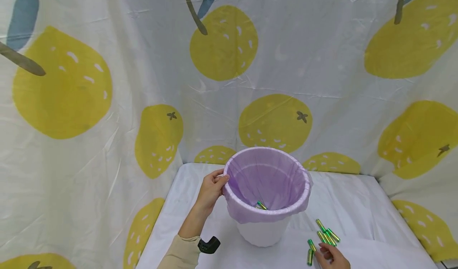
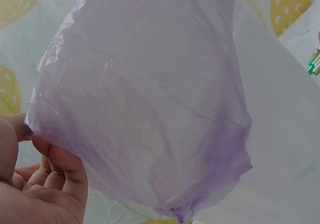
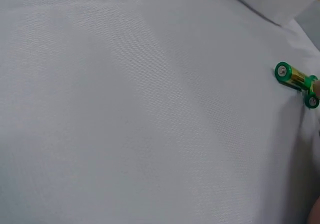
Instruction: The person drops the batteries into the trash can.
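Observation:
A white bin (image 1: 262,233) stands on the white-covered table, lined with a purple plastic bag (image 1: 234,205) folded over its rim. My left hand (image 1: 211,189) grips the rim and bag at the left, thumb on the inside edge; the left wrist view shows the bag (image 2: 150,94) beside the curled fingers. Inside the bin lies a green and gold battery (image 1: 262,205), with something partly hidden beside it. Right of the bin, my right hand (image 1: 332,257) is bent low over several loose batteries (image 1: 326,237). Its fingertips are by two nearer batteries (image 1: 310,257); whether they pinch one is hidden.
The bin takes up the middle of the white tablecloth (image 1: 358,205). Behind and at both sides hangs a pale curtain (image 1: 307,42) with yellow fruit prints. A dark wrist device (image 1: 209,245) sits on the left sleeve.

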A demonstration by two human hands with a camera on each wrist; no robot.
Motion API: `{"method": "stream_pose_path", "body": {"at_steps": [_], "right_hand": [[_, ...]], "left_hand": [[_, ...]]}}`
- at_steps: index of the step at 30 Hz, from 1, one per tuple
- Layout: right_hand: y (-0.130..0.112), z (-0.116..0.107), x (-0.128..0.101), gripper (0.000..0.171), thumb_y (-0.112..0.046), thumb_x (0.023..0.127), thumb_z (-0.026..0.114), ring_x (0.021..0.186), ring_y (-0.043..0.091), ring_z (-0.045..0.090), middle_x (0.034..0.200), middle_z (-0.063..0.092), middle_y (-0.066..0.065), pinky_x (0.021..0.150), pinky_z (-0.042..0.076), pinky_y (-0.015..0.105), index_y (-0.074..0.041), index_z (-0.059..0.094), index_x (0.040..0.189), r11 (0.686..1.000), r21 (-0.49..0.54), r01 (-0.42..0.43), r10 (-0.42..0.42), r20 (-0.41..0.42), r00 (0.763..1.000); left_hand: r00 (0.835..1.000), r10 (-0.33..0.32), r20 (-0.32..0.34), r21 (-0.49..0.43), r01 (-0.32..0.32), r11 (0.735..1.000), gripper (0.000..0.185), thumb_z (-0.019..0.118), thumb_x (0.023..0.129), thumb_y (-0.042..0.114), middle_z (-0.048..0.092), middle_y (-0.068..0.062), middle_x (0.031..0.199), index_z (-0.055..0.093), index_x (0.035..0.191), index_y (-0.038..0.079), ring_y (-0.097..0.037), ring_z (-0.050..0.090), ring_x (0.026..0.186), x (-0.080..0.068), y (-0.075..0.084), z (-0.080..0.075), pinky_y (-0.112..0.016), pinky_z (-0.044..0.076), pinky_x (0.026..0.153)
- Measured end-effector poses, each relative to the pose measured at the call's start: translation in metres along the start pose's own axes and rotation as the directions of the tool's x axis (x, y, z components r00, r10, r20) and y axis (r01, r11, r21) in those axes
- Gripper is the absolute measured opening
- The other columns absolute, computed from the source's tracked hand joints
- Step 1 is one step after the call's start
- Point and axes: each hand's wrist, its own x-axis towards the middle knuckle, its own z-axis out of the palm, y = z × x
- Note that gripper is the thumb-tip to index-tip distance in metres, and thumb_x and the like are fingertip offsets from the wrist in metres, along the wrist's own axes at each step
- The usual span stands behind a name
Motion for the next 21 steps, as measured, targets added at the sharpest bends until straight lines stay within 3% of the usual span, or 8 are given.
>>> {"method": "stream_pose_path", "body": {"at_steps": [12,21], "right_hand": [[0.0,-0.0007,-0.0005,0.029,-0.011,0.081,0.079,0.072,0.009,0.055,0.088,0.07,0.002,0.061,0.047,0.026,0.001,0.075,0.107,0.99,-0.063,0.123,-0.124,-0.012,0.992],[0.0069,0.0028,0.0034,0.023,-0.011,0.083,0.079,0.071,0.008,0.054,0.085,0.067,-0.003,0.06,0.046,0.026,-0.001,0.076,0.104,0.987,-0.093,0.127,-0.127,0.008,0.992]], "left_hand": [[1.0,0.005,0.005,-0.007,-0.005,1.0,0.046,0.065,0.102,0.005,0.062,0.002,0.079,0.049,0.141,-0.015,-0.005,0.058,0.067,0.0005,0.0003,-0.0002,-0.021,0.053,0.062],[1.0,0.0,0.012,-0.009,0.0,1.0,0.048,0.065,0.102,0.006,0.063,0.002,0.079,0.048,0.142,-0.015,-0.005,0.057,0.067,0.0003,-0.0007,-0.0006,-0.021,0.052,0.062]]}}
